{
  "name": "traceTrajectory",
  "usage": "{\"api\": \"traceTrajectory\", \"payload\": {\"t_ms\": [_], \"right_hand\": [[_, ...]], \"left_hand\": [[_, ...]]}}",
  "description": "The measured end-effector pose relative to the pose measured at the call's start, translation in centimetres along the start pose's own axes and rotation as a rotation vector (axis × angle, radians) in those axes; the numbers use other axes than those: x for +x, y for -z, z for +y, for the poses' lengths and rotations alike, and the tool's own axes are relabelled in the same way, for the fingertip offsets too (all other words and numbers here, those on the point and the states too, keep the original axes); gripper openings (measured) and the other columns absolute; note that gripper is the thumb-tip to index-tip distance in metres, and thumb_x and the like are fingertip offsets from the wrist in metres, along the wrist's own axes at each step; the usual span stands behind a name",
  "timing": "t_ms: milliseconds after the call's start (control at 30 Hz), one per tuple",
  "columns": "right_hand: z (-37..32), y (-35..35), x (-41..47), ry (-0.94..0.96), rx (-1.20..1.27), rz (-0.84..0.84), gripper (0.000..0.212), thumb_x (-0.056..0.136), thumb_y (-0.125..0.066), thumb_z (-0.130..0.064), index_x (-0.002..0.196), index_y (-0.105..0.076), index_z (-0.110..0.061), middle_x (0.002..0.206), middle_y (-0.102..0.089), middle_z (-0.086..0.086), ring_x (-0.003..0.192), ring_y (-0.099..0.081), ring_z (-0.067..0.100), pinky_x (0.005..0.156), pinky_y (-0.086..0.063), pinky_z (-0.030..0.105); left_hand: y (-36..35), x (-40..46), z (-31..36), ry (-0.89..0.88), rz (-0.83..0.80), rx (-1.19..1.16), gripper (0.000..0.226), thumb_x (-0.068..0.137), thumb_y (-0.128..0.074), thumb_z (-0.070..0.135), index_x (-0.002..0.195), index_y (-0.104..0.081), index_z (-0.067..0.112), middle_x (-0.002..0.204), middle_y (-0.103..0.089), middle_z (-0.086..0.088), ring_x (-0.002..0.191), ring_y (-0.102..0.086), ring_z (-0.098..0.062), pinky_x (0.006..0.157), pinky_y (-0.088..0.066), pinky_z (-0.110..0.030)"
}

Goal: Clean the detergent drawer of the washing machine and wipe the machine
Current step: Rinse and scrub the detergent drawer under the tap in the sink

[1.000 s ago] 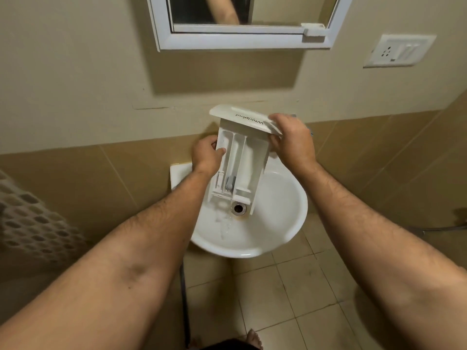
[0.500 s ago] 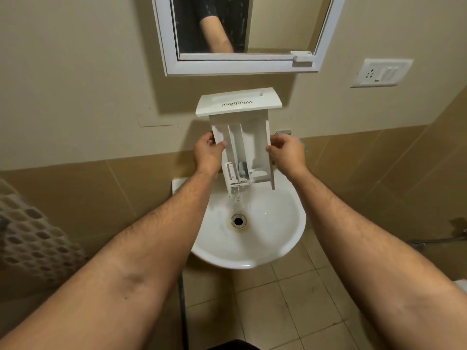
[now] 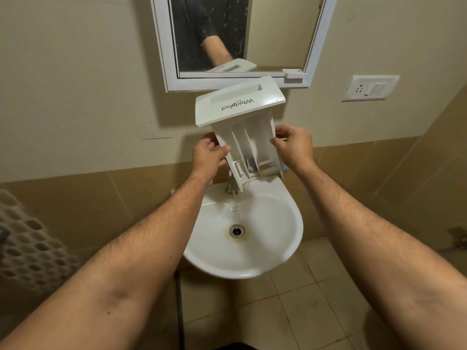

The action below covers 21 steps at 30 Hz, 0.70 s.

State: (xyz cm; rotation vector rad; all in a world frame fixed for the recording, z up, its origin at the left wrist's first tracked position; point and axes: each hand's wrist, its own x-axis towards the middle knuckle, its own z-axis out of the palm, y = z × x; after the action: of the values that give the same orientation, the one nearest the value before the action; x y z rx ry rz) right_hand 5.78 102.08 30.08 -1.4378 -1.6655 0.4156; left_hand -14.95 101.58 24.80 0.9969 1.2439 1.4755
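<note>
Head view: vs a second ago the detergent drawer (image 3: pixel 240 127) is up off the sink bowl and tipped front-panel-high, rear end down over the back rim of the sink (image 3: pixel 290 243); water runs from its lower edge into the bowl, so I read this as the drain-off after rinsing, drawer part of the task nearly done, machine wipe still open. Left hand (image 3: pixel 208 157) grips the drawer's left side wall, thumb on the inner face. Drawer is white moulded plastic, glossy when wet, thin ribs splitting it into long compartments, flat handle panel on top with an upside-down logo. Right hand (image 3: pixel 293 145) pinches the right wall, fingers curled round it. Sink is glazed white ceramic, round, with a metal drain (image 3: pixel 236 231) ringed by a rust stain. Slippery part, two-hand hold looks sensible.
</note>
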Motion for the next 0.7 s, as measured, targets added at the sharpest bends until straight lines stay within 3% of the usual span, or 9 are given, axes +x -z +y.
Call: {"api": "traceTrajectory", "payload": {"t_ms": [167,267,467,700], "right_hand": [[-0.3,0.6,-0.4,0.039,0.003,0.03,0.024,0.088,-0.066,-0.013,0.107,-0.075,-0.024,0.093,-0.072,-0.01,0.085,-0.066,0.004,0.082,-0.056,0.028],[-0.6,1.0,-0.6,0.089,-0.014,0.047,0.024,0.087,-0.066,-0.013,0.107,-0.075,-0.024,0.089,-0.07,-0.013,0.084,-0.066,0.003,0.08,-0.057,0.027],[-1.0,1.6,-0.6,0.121,0.007,0.058,0.024,0.089,-0.066,-0.012,0.107,-0.075,-0.025,0.086,-0.069,-0.016,0.081,-0.066,-0.001,0.075,-0.055,0.019],[-1.1,2.2,-0.7,0.136,0.035,0.07,0.026,0.089,-0.065,-0.01,0.108,-0.074,-0.024,0.084,-0.068,-0.019,0.078,-0.064,-0.009,0.071,-0.05,0.009]], "left_hand": [[-0.7,-0.8,0.4,-0.031,0.027,-0.026,0.031,0.084,-0.07,0.002,0.112,-0.06,0.008,0.113,-0.066,-0.007,0.104,-0.067,-0.023,0.085,-0.058,-0.04],[-1.0,-1.2,0.9,-0.038,0.032,-0.054,0.024,0.085,-0.068,-0.002,0.098,-0.059,0.016,0.099,-0.066,0.003,0.102,-0.067,-0.021,0.087,-0.057,-0.04],[-1.2,-1.4,1.7,-0.092,0.017,-0.041,0.031,0.085,-0.067,-0.001,0.114,-0.06,0.008,0.107,-0.07,-0.002,0.101,-0.068,-0.018,0.084,-0.059,-0.038],[-1.7,-1.6,2.2,-0.121,0.015,-0.054,0.03,0.084,-0.068,-0.003,0.108,-0.059,0.012,0.099,-0.069,0.001,0.094,-0.069,-0.016,0.08,-0.059,-0.037]]}}
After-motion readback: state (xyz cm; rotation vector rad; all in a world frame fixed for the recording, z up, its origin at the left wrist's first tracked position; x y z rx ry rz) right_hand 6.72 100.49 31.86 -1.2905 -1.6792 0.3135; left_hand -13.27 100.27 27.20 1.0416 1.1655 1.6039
